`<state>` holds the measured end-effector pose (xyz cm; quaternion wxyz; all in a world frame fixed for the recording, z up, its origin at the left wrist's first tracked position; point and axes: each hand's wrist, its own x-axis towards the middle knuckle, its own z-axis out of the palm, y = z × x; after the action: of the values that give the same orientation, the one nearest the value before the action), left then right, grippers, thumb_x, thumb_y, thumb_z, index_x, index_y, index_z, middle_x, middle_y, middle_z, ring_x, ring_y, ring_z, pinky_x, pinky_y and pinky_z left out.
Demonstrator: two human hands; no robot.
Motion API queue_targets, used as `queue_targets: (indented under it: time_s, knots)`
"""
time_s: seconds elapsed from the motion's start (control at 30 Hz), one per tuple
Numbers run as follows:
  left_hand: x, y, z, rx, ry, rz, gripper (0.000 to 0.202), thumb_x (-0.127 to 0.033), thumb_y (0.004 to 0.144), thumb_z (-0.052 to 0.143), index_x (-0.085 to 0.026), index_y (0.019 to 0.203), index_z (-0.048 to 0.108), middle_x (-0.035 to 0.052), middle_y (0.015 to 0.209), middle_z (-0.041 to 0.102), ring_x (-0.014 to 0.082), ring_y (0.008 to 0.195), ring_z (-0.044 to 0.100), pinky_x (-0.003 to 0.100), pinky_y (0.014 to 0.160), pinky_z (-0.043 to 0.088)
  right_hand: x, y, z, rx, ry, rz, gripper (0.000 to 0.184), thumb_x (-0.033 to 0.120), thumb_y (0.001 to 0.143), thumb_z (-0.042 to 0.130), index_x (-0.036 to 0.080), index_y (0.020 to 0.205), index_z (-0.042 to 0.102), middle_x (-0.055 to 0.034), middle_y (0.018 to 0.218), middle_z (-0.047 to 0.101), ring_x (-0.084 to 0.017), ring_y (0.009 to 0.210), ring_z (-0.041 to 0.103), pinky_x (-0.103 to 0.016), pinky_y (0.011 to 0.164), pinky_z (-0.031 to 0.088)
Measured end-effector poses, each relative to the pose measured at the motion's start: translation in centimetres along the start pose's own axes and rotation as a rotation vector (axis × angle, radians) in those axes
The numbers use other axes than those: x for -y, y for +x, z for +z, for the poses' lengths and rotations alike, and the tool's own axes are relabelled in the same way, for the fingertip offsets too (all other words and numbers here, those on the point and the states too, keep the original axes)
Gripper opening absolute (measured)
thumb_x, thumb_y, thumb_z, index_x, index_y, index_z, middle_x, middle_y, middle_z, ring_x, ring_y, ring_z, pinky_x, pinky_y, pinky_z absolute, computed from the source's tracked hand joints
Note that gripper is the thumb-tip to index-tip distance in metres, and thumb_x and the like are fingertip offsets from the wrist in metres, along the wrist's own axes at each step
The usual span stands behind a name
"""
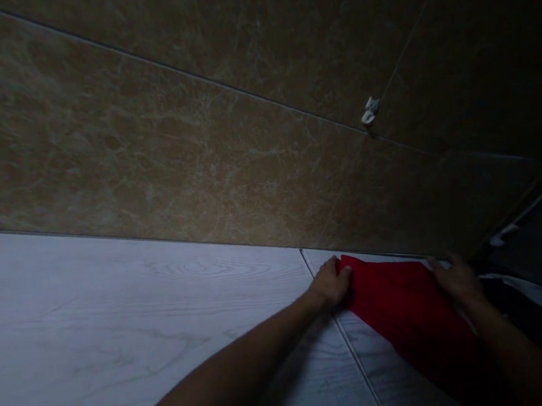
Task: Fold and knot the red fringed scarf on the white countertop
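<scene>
A red cloth is stretched between my two hands, above a pale wood-grain surface. My left hand pinches its upper left corner, thumb on top. At the cloth's upper right corner, my right hand is closed on the edge; its fingers are dim and partly blurred. The far edge of the cloth lies close to the foot of the wall. Its near end runs down into shadow between my forearms, so the lower part is hard to make out.
A brown marbled tile wall rises behind the surface. A small white hook is fixed to it. Dark and white fabric-like items lie to the right. A dark seam crosses the pale surface beside the cloth.
</scene>
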<state>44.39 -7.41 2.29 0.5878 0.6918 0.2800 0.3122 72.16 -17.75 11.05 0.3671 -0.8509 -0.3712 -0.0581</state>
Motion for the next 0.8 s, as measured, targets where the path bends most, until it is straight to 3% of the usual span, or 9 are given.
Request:
queue_targets:
  time_s: [0.13,0.27,0.37,0.47,0.53,0.63,0.67,0.73,0.8]
  knots:
    - [-2.0,-3.4,-8.4,-0.011,0.208,-0.008,0.063,-0.041,0.094,0.061,-0.011,0.15,0.055,0.0196,0.148,0.061,0.0334,0.134,0.061,0.043,0.114,0.047,7.1,-4.6,2.3,0.088,0.145,-0.211,0.04,0.05,0.076,0.061,0.023,0.102,0.075,-0.0178,0.132,0.07,-0.036,0.13,0.061,-0.048,0.117,0.042]
    - [-3.5,-9.8,-20.7,-0.189,0.354,0.069,0.038,-0.031,0.097,0.058,-0.011,0.126,0.071,0.0145,0.131,0.073,0.0244,0.122,0.068,0.035,0.108,0.051,14.0,-11.9,7.3,0.334,0.43,-0.317,0.039,0.057,0.063,0.065,0.027,0.083,0.08,-0.0118,0.106,0.079,-0.036,0.11,0.072,-0.048,0.107,0.053]
    - [-4.7,-17.8,-31.0,-0.361,0.523,0.049,0.032,-0.03,0.098,0.055,-0.011,0.115,0.074,0.0136,0.121,0.077,0.0225,0.113,0.071,0.034,0.102,0.054,17.8,-17.7,11.7,0.477,0.501,-0.414,0.041,0.061,0.055,0.067,0.029,0.076,0.082,-0.0117,0.1,0.08,-0.038,0.105,0.074,-0.049,0.1,0.058]
    - [-5.9,-28.0,-40.4,-0.565,0.86,-0.022,0.031,-0.03,0.097,0.05,-0.014,0.108,0.075,0.0123,0.114,0.078,0.0247,0.108,0.072,0.038,0.101,0.054,20.3,-22.2,14.9,0.485,0.526,-0.554,0.041,0.064,0.057,0.066,0.031,0.074,0.083,-0.0111,0.104,0.08,-0.038,0.104,0.075,-0.05,0.099,0.058]
    - [-6.1,-34.9,-45.7,-0.794,1.127,-0.069,0.033,-0.032,0.096,0.049,-0.016,0.111,0.075,0.0141,0.125,0.074,0.0288,0.122,0.065,0.044,0.111,0.047,21.6,-24.2,16.1,0.486,0.534,-0.611,0.04,0.064,0.06,0.065,0.031,0.072,0.083,-0.0117,0.107,0.08,-0.038,0.104,0.075,-0.051,0.097,0.059]
    - [-5.2,-43.7,-51.6,-1.16,1.32,-0.336,0.053,-0.046,0.092,0.055,-0.017,0.135,0.065,0.0197,0.154,0.054,0.0423,0.142,0.048,0.063,0.117,0.035,23.5,-25.8,17.2,0.53,0.552,-0.658,0.039,0.064,0.064,0.066,0.031,0.075,0.084,-0.0127,0.11,0.079,-0.038,0.106,0.075,-0.051,0.098,0.059]
    - [-4.7,-45.8,-52.9,-1.183,1.263,-0.45,0.063,-0.051,0.09,0.055,-0.016,0.142,0.059,0.0212,0.155,0.052,0.0438,0.141,0.049,0.062,0.115,0.039,24.2,-26.1,17.5,0.549,0.562,-0.666,0.038,0.064,0.067,0.066,0.032,0.076,0.084,-0.0129,0.111,0.079,-0.037,0.107,0.075,-0.051,0.099,0.059]
    - [-3.3,-48.7,-54.3,-1.087,1.085,-0.58,0.076,-0.054,0.086,0.055,-0.012,0.15,0.05,0.0199,0.151,0.058,0.0397,0.135,0.057,0.052,0.113,0.045,25.3,-26.7,18.4,0.581,0.586,-0.67,0.038,0.066,0.07,0.065,0.033,0.077,0.083,-0.0131,0.109,0.079,-0.037,0.106,0.075,-0.051,0.099,0.059]
    - [-2.0,-49.5,-54.5,-1.009,0.962,-0.578,0.084,-0.054,0.085,0.053,-0.007,0.153,0.044,0.0197,0.148,0.061,0.036,0.132,0.061,0.045,0.113,0.047,26.4,-27.3,19.7,0.606,0.604,-0.67,0.036,0.066,0.074,0.065,0.035,0.077,0.083,-0.0127,0.107,0.079,-0.037,0.105,0.075,-0.05,0.097,0.06]
